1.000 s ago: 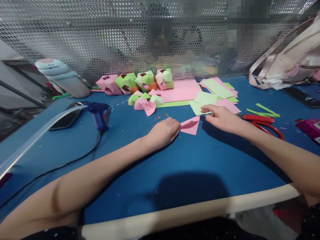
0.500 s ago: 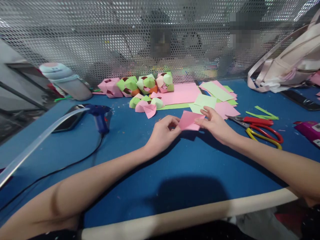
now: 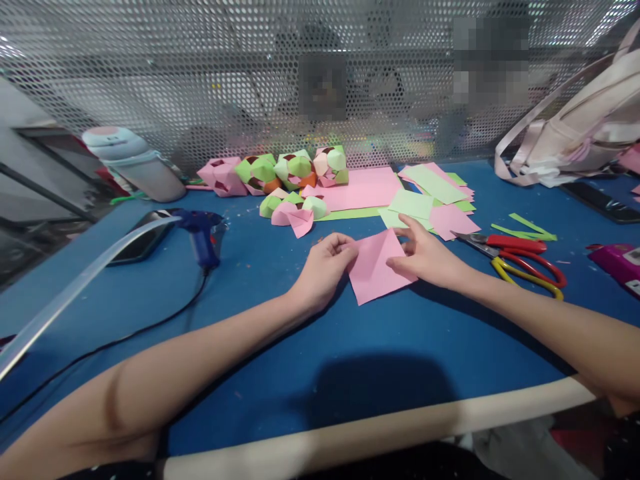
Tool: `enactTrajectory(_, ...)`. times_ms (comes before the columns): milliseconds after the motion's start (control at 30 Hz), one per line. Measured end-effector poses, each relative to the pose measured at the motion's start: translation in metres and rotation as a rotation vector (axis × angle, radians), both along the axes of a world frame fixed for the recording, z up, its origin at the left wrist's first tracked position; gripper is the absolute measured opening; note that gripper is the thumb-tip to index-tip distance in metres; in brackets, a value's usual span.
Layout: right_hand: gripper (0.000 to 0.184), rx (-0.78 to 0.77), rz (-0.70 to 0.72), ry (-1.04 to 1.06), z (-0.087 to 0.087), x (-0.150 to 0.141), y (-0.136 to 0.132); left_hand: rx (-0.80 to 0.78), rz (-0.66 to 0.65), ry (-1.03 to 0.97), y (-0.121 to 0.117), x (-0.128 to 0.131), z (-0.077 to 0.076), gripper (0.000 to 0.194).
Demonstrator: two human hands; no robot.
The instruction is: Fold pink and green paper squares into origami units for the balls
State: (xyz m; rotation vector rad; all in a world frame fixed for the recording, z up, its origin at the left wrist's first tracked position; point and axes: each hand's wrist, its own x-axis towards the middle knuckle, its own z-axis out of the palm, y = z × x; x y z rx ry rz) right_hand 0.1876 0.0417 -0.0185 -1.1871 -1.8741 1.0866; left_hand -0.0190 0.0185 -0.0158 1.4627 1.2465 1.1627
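A square sheet of pink paper (image 3: pixel 376 270) is held just above the blue tabletop, its surface facing up and one corner pointing toward me. My left hand (image 3: pixel 330 263) pinches the paper's left corner between thumb and fingers. At the right side, my right hand (image 3: pixel 425 253) has its thumb on top of the sheet, with the other fingers partly hidden behind the far edge. Beyond them lie folded pink and green paper pieces (image 3: pixel 295 212), and behind these stand several folded paper shapes (image 3: pixel 257 172).
Right of my hands lie red-and-yellow-handled scissors (image 3: pixel 525 260) and green paper strips (image 3: pixel 530 230). Behind is a pile of coloured sheets (image 3: pixel 435 183). To the left sits a blue glue gun (image 3: pixel 200 237) with a clear stick and cord. A perforated metal panel (image 3: pixel 240 80) borders the back.
The pink paper, earlier folded over and tilted up, now lies opened out flatter, with its near corner lower toward me. Both hands have shifted only slightly.
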Motion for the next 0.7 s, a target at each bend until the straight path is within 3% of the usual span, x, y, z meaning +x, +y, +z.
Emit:
enactTrajectory(100,0.076,0.004,0.023,-0.045,-0.003,0.003,0.005,0.054,0.010,0.108,0.007,-0.007,-0.003,0.014)
enactTrajectory(333,0.043,0.273,0.060,-0.136,-0.001,0.005,0.001,0.255,-0.152,0.560,0.031,-0.031,-0.004,0.013)
enactTrajectory(467,0.006,0.379,0.053,-0.279,-0.003,0.003,-0.004,0.315,-0.234,0.643,0.036,-0.035,-0.005,0.013)
enactTrajectory(600,0.019,0.458,0.021,-0.310,-0.006,-0.002,-0.005,0.318,-0.279,0.638,0.039,-0.036,-0.004,0.012)
enactTrajectory(700,0.011,0.440,-0.049,-0.310,-0.009,-0.006,-0.004,0.301,-0.295,0.620,0.040,-0.037,-0.002,0.013)
